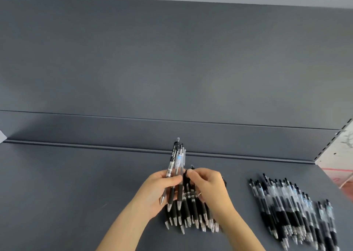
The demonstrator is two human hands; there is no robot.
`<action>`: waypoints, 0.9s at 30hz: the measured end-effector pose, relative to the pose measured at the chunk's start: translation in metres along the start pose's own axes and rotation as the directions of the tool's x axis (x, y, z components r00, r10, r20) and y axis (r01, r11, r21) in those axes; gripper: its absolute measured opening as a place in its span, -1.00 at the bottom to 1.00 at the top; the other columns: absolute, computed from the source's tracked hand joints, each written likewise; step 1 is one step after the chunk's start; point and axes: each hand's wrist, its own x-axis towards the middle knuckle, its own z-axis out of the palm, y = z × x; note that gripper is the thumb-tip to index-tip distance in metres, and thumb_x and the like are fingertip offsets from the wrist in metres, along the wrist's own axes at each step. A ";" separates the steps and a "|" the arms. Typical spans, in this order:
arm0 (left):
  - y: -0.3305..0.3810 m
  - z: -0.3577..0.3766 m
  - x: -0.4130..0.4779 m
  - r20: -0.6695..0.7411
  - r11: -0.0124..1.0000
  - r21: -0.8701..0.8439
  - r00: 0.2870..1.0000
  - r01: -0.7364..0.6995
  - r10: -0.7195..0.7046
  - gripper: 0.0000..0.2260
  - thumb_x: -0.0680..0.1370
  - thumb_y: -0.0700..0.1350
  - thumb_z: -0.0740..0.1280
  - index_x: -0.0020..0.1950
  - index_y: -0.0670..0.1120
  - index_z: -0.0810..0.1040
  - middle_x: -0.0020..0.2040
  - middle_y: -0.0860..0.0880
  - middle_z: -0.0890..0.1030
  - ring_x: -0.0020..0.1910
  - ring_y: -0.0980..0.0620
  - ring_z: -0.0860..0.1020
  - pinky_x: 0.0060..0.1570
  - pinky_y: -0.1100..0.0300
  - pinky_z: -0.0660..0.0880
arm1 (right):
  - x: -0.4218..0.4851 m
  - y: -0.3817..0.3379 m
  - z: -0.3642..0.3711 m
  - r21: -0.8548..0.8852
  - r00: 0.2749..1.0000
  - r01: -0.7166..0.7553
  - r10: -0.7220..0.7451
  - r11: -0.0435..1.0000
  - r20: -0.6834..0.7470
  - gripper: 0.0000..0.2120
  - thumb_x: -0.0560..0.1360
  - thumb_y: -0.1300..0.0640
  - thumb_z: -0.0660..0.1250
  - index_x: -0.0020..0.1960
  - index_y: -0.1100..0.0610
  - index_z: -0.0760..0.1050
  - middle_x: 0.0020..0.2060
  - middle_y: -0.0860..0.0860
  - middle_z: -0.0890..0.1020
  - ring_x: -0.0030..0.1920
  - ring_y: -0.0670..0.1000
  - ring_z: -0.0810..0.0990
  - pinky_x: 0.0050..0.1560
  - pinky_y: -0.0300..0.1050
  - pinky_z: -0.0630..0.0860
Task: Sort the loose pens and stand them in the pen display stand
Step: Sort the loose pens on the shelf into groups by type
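Head view: left grip curls round a bunch of pens, tips down. Right grip pinches a pen by its top, over a pile on the shelf. A second pile lies well right.

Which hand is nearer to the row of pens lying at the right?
Right. The right hand, pinching a pen, is left of the row of pens, not touching it; the left hand, gripping a bunch of pens, is farther left.
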 end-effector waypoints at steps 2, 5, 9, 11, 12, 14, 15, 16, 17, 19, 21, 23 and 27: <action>-0.002 0.013 0.004 0.044 1.000 0.025 0.999 0.011 -0.012 -0.84 0.52 -0.32 0.28 0.01 -0.20 0.63 -0.30 -0.06 0.62 -0.35 0.05 0.59 -0.35 0.22 0.49 | -0.005 -0.004 -0.010 0.116 0.997 -0.073 0.071 0.991 0.018 -0.79 0.50 0.10 0.33 -0.27 0.16 0.57 -0.53 -0.11 0.47 -0.50 -0.15 0.36 -0.45 -0.30 0.30; -0.007 0.031 0.013 0.090 0.996 0.089 0.996 0.011 -0.019 -0.85 0.50 -0.32 0.31 0.02 -0.21 0.63 -0.28 -0.07 0.62 -0.33 0.04 0.59 -0.31 0.19 0.50 | -0.009 0.002 -0.029 0.223 0.984 -0.176 0.176 0.959 0.020 -0.83 0.47 0.09 0.37 -0.21 0.18 0.52 -0.39 -0.03 0.50 -0.41 -0.10 0.38 -0.41 -0.27 0.33; -0.017 0.058 0.021 0.159 0.989 0.145 0.986 0.025 -0.048 -0.85 0.47 -0.32 0.35 0.02 -0.25 0.62 -0.20 -0.13 0.65 -0.23 -0.02 0.64 -0.23 0.13 0.58 | -0.015 0.013 -0.061 0.263 0.963 -0.268 0.256 0.927 0.080 -0.81 0.47 0.09 0.36 -0.20 0.21 0.51 -0.37 0.04 0.55 -0.37 -0.01 0.45 -0.31 -0.16 0.37; -0.024 0.073 0.024 0.186 0.986 0.163 0.980 0.036 -0.067 -0.85 0.46 -0.32 0.37 0.02 -0.23 0.63 -0.14 -0.16 0.66 -0.17 -0.06 0.65 -0.16 0.08 0.60 | -0.019 0.019 -0.077 0.292 0.955 -0.298 0.285 0.909 0.086 -0.82 0.49 0.13 0.35 -0.23 0.22 0.49 -0.47 -0.02 0.52 -0.46 -0.08 0.43 -0.38 -0.22 0.34; -0.027 0.081 0.026 0.194 0.984 0.175 0.978 0.043 -0.077 -0.86 0.46 -0.31 0.38 0.00 -0.22 0.63 -0.15 -0.15 0.66 -0.18 -0.06 0.64 -0.16 0.09 0.60 | -0.021 0.022 -0.084 0.312 0.953 -0.303 0.294 0.900 0.079 -0.82 0.48 0.15 0.35 -0.23 0.23 0.49 -0.49 -0.03 0.49 -0.47 -0.09 0.40 -0.41 -0.23 0.32; -0.034 0.098 0.028 0.197 0.981 0.188 0.976 0.058 -0.095 -0.90 0.47 -0.29 0.37 -0.04 -0.20 0.64 -0.24 -0.10 0.64 -0.29 0.02 0.61 -0.32 0.18 0.55 | -0.023 0.031 -0.098 0.375 0.953 -0.296 0.296 0.879 0.060 -0.85 0.47 0.18 0.35 -0.18 0.27 0.51 -0.46 -0.02 0.47 -0.45 -0.09 0.37 -0.40 -0.23 0.30; -0.036 0.105 0.029 0.191 0.983 0.166 0.976 0.075 -0.106 -0.91 0.49 -0.27 0.36 -0.05 -0.20 0.63 -0.31 -0.07 0.61 -0.38 0.06 0.56 -0.43 0.24 0.48 | -0.025 0.035 -0.104 0.426 0.956 -0.282 0.291 0.860 0.046 -0.86 0.47 0.20 0.33 -0.18 0.28 0.53 -0.44 0.00 0.46 -0.43 -0.09 0.37 -0.39 -0.21 0.29; -0.039 0.112 0.031 0.180 0.987 0.125 0.976 0.097 -0.119 -0.90 0.51 -0.26 0.33 -0.03 -0.21 0.62 -0.37 -0.06 0.56 -0.45 0.08 0.49 -0.51 0.28 0.39 | -0.027 0.039 -0.110 0.487 0.958 -0.264 0.287 0.832 0.030 -0.86 0.48 0.22 0.31 -0.21 0.27 0.53 -0.41 0.02 0.47 -0.42 -0.07 0.37 -0.38 -0.19 0.28; -0.042 0.118 0.034 0.166 0.990 0.079 0.977 0.118 -0.130 -0.87 0.54 -0.25 0.30 0.01 -0.23 0.60 -0.40 -0.05 0.50 -0.49 0.09 0.43 -0.56 0.30 0.31 | -0.029 0.043 -0.117 0.548 0.957 -0.250 0.289 0.798 0.016 -0.82 0.49 0.25 0.27 -0.28 0.23 0.51 -0.39 0.05 0.48 -0.41 -0.06 0.39 -0.37 -0.18 0.28; -0.048 0.128 0.041 0.130 0.989 0.023 0.980 0.147 -0.149 -0.82 0.57 -0.23 0.23 0.07 -0.27 0.57 -0.41 -0.07 0.46 -0.51 0.09 0.37 -0.59 0.29 0.25 | -0.033 0.051 -0.129 0.632 0.954 -0.235 0.300 0.738 0.004 -0.75 0.50 0.28 0.22 -0.34 0.16 0.49 -0.38 0.07 0.52 -0.40 -0.04 0.43 -0.34 -0.16 0.30; -0.054 0.137 0.047 0.121 0.987 0.001 0.980 0.159 -0.158 -0.78 0.57 -0.26 0.17 0.07 -0.29 0.57 -0.39 -0.09 0.48 -0.49 0.06 0.37 -0.56 0.27 0.27 | -0.036 0.059 -0.141 0.672 0.952 -0.236 0.305 0.702 0.016 -0.78 0.49 0.27 0.22 -0.30 0.16 0.53 -0.38 0.08 0.54 -0.39 -0.02 0.45 -0.30 -0.15 0.33; -0.059 0.147 0.050 0.127 0.989 -0.001 0.981 0.150 -0.149 -0.76 0.56 -0.32 0.13 0.04 -0.31 0.57 -0.34 -0.10 0.48 -0.42 0.04 0.39 -0.49 0.24 0.32 | -0.038 0.067 -0.151 0.693 0.949 -0.244 0.313 0.678 0.027 -0.86 0.45 0.26 0.25 -0.22 0.20 0.57 -0.38 0.09 0.57 -0.36 0.01 0.46 -0.28 -0.13 0.36; -0.070 0.167 0.054 0.144 0.992 0.014 0.981 0.126 -0.127 -0.82 0.53 -0.39 0.20 -0.04 -0.30 0.60 -0.34 -0.09 0.48 -0.38 0.04 0.42 -0.45 0.24 0.40 | -0.043 0.079 -0.170 0.718 0.948 -0.238 0.316 0.655 0.026 -0.85 0.48 0.26 0.23 -0.13 0.28 0.56 -0.37 0.10 0.57 -0.35 0.03 0.52 -0.36 -0.15 0.51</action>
